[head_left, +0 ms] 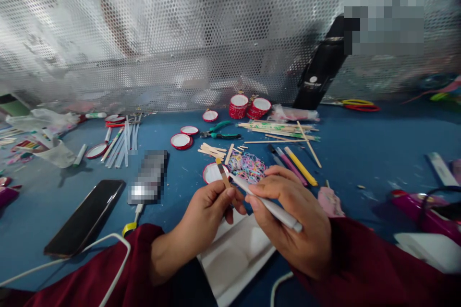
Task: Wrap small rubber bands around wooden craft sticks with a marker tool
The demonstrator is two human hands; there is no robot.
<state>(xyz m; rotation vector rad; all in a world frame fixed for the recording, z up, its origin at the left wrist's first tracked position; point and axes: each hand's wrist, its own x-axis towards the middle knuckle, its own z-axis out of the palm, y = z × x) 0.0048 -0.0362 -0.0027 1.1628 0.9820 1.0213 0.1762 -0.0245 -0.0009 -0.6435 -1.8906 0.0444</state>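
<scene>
Pinched in the fingers of my left hand (207, 211) is a small wooden craft stick (222, 172), its upper end coloured with a yellow tip and dark bands. My right hand (295, 216) grips a pale grey marker pen (272, 205) like a writing tool, its tip close to the stick's coloured part; whether they touch I cannot tell. Behind the stick lies a round red-rimmed white disc (212, 176), next to a heap of multicoloured thread scraps (248, 167). Under both hands sits a white sheet or pad (234, 264).
Plain craft sticks (212, 150), green-handled pliers (221, 135), stacked red-rimmed discs (238, 105), coloured markers (300, 167) and long wooden sticks (277, 128) lie beyond. Two phones (84, 218) are at left, with a white cable (124, 259) across my left sleeve. A perforated metal panel (201, 33) closes the back.
</scene>
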